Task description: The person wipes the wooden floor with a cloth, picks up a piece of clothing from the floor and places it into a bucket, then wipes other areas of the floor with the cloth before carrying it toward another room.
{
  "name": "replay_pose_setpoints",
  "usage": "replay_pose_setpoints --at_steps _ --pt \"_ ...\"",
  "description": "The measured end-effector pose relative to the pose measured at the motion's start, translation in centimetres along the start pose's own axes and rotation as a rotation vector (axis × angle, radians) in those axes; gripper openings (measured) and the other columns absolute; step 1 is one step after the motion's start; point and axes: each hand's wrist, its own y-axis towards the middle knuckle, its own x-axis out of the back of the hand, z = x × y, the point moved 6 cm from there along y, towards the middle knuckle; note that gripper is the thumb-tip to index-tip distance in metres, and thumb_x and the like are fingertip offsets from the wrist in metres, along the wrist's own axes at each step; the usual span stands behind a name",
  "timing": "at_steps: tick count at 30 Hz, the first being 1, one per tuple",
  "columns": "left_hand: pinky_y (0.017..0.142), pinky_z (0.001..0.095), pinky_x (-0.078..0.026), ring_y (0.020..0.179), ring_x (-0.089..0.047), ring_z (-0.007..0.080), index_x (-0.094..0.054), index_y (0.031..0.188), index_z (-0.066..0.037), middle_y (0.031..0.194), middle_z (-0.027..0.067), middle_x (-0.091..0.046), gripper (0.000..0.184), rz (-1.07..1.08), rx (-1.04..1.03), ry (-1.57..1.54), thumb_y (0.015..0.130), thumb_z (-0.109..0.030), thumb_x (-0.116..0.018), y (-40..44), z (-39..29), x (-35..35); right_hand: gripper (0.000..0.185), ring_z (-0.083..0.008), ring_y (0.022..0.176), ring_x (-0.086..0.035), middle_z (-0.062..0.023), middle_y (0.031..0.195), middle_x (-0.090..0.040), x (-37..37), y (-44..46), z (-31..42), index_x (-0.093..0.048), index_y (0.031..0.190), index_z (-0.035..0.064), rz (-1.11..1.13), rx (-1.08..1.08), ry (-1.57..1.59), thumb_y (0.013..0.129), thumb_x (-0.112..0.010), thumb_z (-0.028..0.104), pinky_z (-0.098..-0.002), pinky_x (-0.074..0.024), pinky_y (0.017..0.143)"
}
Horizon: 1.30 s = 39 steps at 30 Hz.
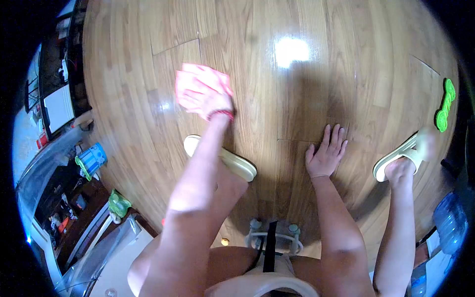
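Observation:
On the wood floor [257, 74], my left hand [213, 103] presses a pink cloth [193, 81] flat, fingers spread over it; a red band circles that wrist. My right hand [327, 154] lies palm down on the bare boards, its fingers apart and holding nothing. The cloth is up and to the left of my right hand, well away from it. A cream slipper [237, 166] sits under my left forearm, and another slipper [386, 168] is on the foot at the right.
A green bone-shaped object [445, 105] lies at the far right. At the left are a blue bin [91, 159], a green bag [118, 204] and shelves with small items. Large plastic bottles [450, 218] stand lower right. Below my body is a wheeled stool base [282, 237].

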Motion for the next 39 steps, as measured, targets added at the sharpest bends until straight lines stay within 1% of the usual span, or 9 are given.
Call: replay_pose_setpoints --at_steps 5,12,20,21,22,24,26,35,39 --pt "0.103 0.0716 -0.002 0.135 -0.002 0.0556 -0.015 0.148 -0.007 0.151 0.0284 -0.007 0.077 0.236 -0.505 0.296 0.090 -0.053 -0.036 -16.0 -8.3 -1.6 0.073 -0.0320 0.141 -0.016 -0.0149 0.152 -0.021 0.4 0.0 0.1 -0.026 0.144 0.0066 -0.039 0.011 0.013 0.081 -0.049 0.035 -0.0516 -0.0081 0.114" --pt "0.107 0.0686 -0.007 0.141 -0.013 0.0367 -0.041 0.138 -0.028 0.152 0.0114 -0.020 0.065 0.168 -1.414 0.022 0.078 -0.051 -0.054 -16.8 -8.9 -2.1 0.078 -0.0280 0.142 -0.016 -0.0132 0.152 -0.019 0.1 0.1 -0.1 -0.022 0.145 0.0028 0.013 -0.021 0.019 0.080 -0.051 0.034 -0.0516 -0.0109 0.114" --pt "0.103 0.0502 -0.032 0.125 -0.040 0.0407 -0.014 0.148 -0.015 0.143 0.0203 -0.033 0.071 -0.046 0.113 -0.270 0.092 -0.056 -0.029 1.5 7.0 -3.1 0.079 -0.0272 0.142 -0.015 -0.0120 0.153 -0.018 0.0 0.3 -0.3 -0.022 0.146 0.0043 -0.034 -0.009 0.060 0.079 -0.052 0.034 -0.0512 -0.0121 0.114" --pt "0.099 0.0472 -0.038 0.115 -0.051 0.0420 -0.008 0.149 -0.015 0.136 0.0226 -0.043 0.074 -0.456 0.130 0.156 0.092 -0.057 -0.028 1.0 7.2 -4.2 0.079 -0.0272 0.142 -0.015 -0.0119 0.153 -0.018 0.0 0.2 -0.1 -0.022 0.146 0.0046 -0.046 -0.002 0.062 0.079 -0.052 0.034 -0.0512 -0.0120 0.114" --pt "0.100 0.0463 -0.038 0.116 -0.050 0.0425 -0.003 0.149 -0.013 0.136 0.0242 -0.041 0.078 0.056 0.029 -0.283 0.092 -0.060 -0.027 0.4 4.8 -3.0 0.080 -0.0272 0.142 -0.015 -0.0118 0.153 -0.017 -0.2 0.0 0.0 -0.021 0.146 0.0046 -0.025 -0.005 0.054 0.079 -0.052 0.035 -0.0514 -0.0118 0.114" --pt "0.110 0.0478 -0.024 0.137 -0.023 0.0407 0.007 0.147 -0.005 0.150 0.0261 -0.014 0.089 0.074 0.277 -0.450 0.090 -0.065 -0.025 -9.0 0.4 -1.6 0.080 -0.0272 0.142 -0.014 -0.0117 0.153 -0.015 -0.4 0.2 -0.2 -0.021 0.146 0.0046 -0.001 -0.008 0.026 0.079 -0.053 0.036 -0.0518 -0.0114 0.114" --pt "0.114 0.0496 -0.012 0.142 0.003 0.0370 -0.003 0.148 -0.004 0.154 0.0183 0.002 0.089 -0.172 -0.137 -0.126 0.089 -0.064 -0.032 -14.0 -3.8 -2.3 0.082 -0.0272 0.143 -0.012 -0.0118 0.154 -0.014 -0.3 0.3 -0.3 -0.020 0.146 0.0043 0.044 -0.018 0.050 0.079 -0.054 0.037 -0.0518 -0.0101 0.114" --pt "0.105 0.0682 -0.008 0.142 -0.006 0.0392 -0.039 0.140 -0.033 0.153 0.0192 -0.013 0.059 0.062 -1.327 -0.267 0.085 -0.052 -0.053 -24.5 -24.9 0.6 0.081 -0.0301 0.144 0.001 -0.0139 0.155 -0.006 -2.2 -0.2 -0.2 -0.015 0.147 0.0032 0.759 -0.023 -0.339 0.088 -0.032 0.055 -0.0547 0.0016 0.113" --pt "0.107 0.0654 -0.010 0.140 -0.016 0.0384 -0.050 0.132 -0.031 0.150 0.0198 -0.023 0.054 0.304 -1.624 -0.327 0.083 -0.050 -0.055 -25.8 -30.6 2.1 0.079 -0.0314 0.143 -0.005 -0.0165 0.154 -0.012 -2.2 -0.7 -0.4 -0.022 0.146 0.0033 0.454 -0.030 -0.067 0.085 -0.040 0.050 -0.0557 -0.0019 0.113"
